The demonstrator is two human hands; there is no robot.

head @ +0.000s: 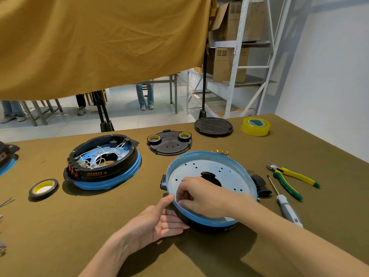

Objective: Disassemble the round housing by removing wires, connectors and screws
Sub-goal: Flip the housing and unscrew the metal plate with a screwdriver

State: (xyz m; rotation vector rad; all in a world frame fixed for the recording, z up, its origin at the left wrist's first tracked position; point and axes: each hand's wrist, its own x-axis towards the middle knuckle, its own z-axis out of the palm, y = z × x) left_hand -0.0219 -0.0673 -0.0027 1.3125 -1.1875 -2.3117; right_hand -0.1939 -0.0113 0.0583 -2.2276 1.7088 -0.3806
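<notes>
Nearest the camera, the left hand (pixel 157 221) lies palm-up with straight fingers against the near-left wall of the round blue-rimmed housing with a perforated metal floor (pixel 229 170), its thumb raised to the rim. The housing sits on the olive cloth-covered table (pixel 99 226), and inside it the right hand (pixel 201 194) reaches over the near rim, fingers curled and pinched together on the floor (whatever they pinch is too small to make out). Right of the housing lie a grey-handled screwdriver (pixel 286 206) and green-and-yellow pliers (pixel 289 178). Left of it stands a second blue-rimmed round housing with a black collar and white wires (pixel 103 162), with a black tape roll (pixel 43 187) further left. Behind the housing rest a black round cover plate (pixel 169 143) and, further right, a yellow tape roll (pixel 256 126).
</notes>
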